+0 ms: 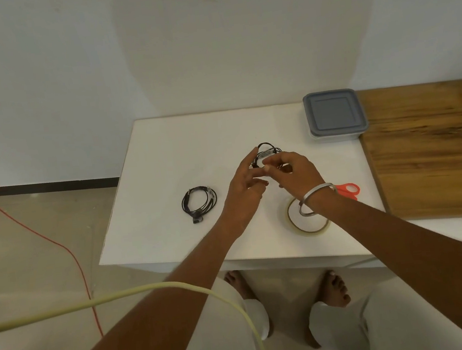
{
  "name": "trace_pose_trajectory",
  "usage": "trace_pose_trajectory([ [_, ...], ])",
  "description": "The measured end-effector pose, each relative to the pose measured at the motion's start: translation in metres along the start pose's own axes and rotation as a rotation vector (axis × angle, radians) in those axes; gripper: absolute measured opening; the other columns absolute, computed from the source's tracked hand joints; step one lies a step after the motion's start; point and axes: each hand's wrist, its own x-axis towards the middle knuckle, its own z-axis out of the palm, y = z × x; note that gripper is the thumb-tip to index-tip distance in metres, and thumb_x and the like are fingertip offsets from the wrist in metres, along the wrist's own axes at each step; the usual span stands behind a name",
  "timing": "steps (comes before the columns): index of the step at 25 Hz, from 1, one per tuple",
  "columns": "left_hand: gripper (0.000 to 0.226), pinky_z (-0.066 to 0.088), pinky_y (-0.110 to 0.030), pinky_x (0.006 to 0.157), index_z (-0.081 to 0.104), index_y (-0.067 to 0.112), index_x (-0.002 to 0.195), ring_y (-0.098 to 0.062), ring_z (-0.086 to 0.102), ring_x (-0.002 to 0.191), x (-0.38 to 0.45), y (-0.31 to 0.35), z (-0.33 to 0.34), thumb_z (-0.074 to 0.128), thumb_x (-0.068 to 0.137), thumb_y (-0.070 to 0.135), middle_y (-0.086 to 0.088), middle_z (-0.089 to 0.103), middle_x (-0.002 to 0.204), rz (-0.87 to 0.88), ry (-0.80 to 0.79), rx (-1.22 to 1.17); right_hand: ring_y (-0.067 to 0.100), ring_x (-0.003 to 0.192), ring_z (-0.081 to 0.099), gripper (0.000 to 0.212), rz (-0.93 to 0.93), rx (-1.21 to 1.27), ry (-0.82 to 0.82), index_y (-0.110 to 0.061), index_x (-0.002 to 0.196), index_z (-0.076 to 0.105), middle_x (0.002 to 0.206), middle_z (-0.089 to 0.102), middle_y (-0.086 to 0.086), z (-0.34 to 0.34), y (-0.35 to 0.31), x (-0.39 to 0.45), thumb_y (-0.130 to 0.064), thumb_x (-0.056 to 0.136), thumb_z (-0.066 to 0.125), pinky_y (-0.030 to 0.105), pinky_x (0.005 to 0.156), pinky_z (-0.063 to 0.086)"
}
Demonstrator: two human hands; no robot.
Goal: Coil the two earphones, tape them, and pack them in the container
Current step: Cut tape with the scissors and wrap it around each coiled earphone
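Observation:
Above the middle of the white table (162, 142), my left hand (244, 190) and my right hand (296, 174) both hold a coiled black earphone (269, 151) with a strip of clear tape around it. A second coiled black earphone (198, 203), taped at one side, lies flat on the table to the left of my hands. The roll of clear tape (308, 218) lies under my right wrist. A lidded container (333, 114) with a grey lid stands shut at the table's back right corner.
Orange-handled scissors (348, 190) lie right of my right wrist, partly hidden by it. A wooden surface (434, 148) adjoins the table on the right. A pale cable (151, 292) crosses in front of my arms, and a red cord (59, 246) runs over the floor at left.

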Motion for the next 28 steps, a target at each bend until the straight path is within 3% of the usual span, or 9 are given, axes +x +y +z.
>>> trace_pose_trajectory([
  [2, 0.071, 0.049, -0.02, 0.082, 0.036, 0.034, 0.144, -0.003, 0.061, 0.093, 0.0, -0.001, 0.0, 0.044, 0.088, -0.01, 0.005, 0.063, 0.112, 0.036, -0.009, 0.02, 0.007, 0.08, 0.057, 0.019, -0.037, -0.096, -0.016, -0.015, 0.104, 0.068, 0.096, 0.065, -0.002, 0.0, 0.001, 0.002, -0.023, 0.087, 0.064, 0.007, 0.068, 0.044],
  [4, 0.074, 0.048, -0.026, 0.09, 0.035, 0.031, 0.145, -0.01, 0.06, 0.095, 0.001, -0.002, -0.001, 0.043, 0.086, -0.013, -0.002, 0.062, 0.114, 0.052, -0.007, 0.017, 0.003, 0.076, 0.055, 0.017, -0.053, -0.121, -0.009, -0.016, 0.101, 0.069, 0.091, 0.065, -0.005, 0.0, 0.001, 0.003, -0.022, 0.085, 0.067, 0.002, 0.062, 0.039],
  [7, 0.076, 0.048, -0.029, 0.093, 0.034, 0.027, 0.148, -0.01, 0.06, 0.094, 0.004, -0.006, -0.002, 0.044, 0.085, -0.015, -0.002, 0.063, 0.111, 0.055, -0.008, 0.024, 0.012, 0.076, 0.061, 0.009, -0.042, -0.039, 0.029, -0.016, 0.091, 0.069, 0.087, 0.067, -0.002, 0.0, 0.001, 0.004, -0.019, 0.082, 0.07, 0.017, 0.072, 0.05],
  [11, 0.079, 0.049, -0.019, 0.09, 0.034, 0.029, 0.148, -0.005, 0.061, 0.095, 0.006, -0.012, -0.003, 0.045, 0.083, -0.015, -0.001, 0.065, 0.113, 0.073, -0.023, 0.077, 0.021, 0.08, 0.066, 0.007, -0.031, 0.002, 0.012, -0.013, 0.089, 0.068, 0.086, 0.069, 0.005, -0.001, 0.007, 0.004, -0.016, 0.083, 0.07, 0.031, 0.075, 0.057],
  [16, 0.071, 0.049, -0.022, 0.093, 0.045, 0.026, 0.138, -0.01, 0.062, 0.1, 0.012, -0.016, -0.004, 0.042, 0.08, -0.017, -0.001, 0.067, 0.105, 0.044, -0.014, 0.098, 0.018, 0.087, 0.062, 0.009, -0.08, 0.072, -0.003, -0.011, 0.095, 0.065, 0.095, 0.066, 0.005, -0.004, 0.02, 0.003, -0.015, 0.088, 0.063, 0.029, 0.073, 0.057],
  [19, 0.049, 0.047, -0.026, 0.086, 0.064, 0.012, 0.118, -0.014, 0.061, 0.097, 0.024, -0.014, 0.001, 0.043, 0.081, -0.013, -0.004, 0.068, 0.102, 0.083, 0.161, 0.27, 0.012, 0.083, 0.059, 0.008, -0.036, 0.178, 0.059, -0.01, 0.095, 0.064, 0.092, 0.064, 0.002, -0.015, 0.032, 0.005, -0.013, 0.09, 0.06, 0.019, 0.064, 0.057],
  [22, 0.026, 0.047, -0.035, 0.087, 0.068, 0.009, 0.105, -0.021, 0.058, 0.1, 0.046, -0.009, 0.014, 0.053, 0.086, -0.001, -0.006, 0.065, 0.107, 0.196, 0.315, 0.513, 0.015, 0.083, 0.059, 0.013, 0.055, 0.259, 0.194, -0.009, 0.1, 0.064, 0.092, 0.063, 0.003, -0.033, 0.046, 0.01, -0.015, 0.091, 0.058, 0.015, 0.06, 0.054],
  [24, 0.022, 0.044, -0.038, 0.091, 0.066, 0.011, 0.11, -0.025, 0.053, 0.107, 0.064, -0.006, 0.027, 0.059, 0.09, 0.018, -0.006, 0.061, 0.113, 0.151, 0.238, 0.709, 0.014, 0.078, 0.059, 0.014, 0.097, 0.284, 0.249, -0.01, 0.101, 0.063, 0.085, 0.062, -0.001, -0.044, 0.052, 0.015, -0.02, 0.092, 0.057, 0.01, 0.056, 0.05],
  [28, 0.055, 0.036, -0.04, 0.096, 0.057, 0.009, 0.12, -0.029, 0.042, 0.119, 0.088, -0.011, 0.053, 0.058, 0.088, 0.053, -0.009, 0.051, 0.124, 0.021, 0.121, 1.109, 0.011, 0.077, 0.058, 0.014, 0.114, 0.269, 0.282, -0.014, 0.1, 0.064, 0.082, 0.061, -0.005, -0.058, 0.059, 0.022, -0.023, 0.091, 0.058, 0.011, 0.057, 0.05],
])
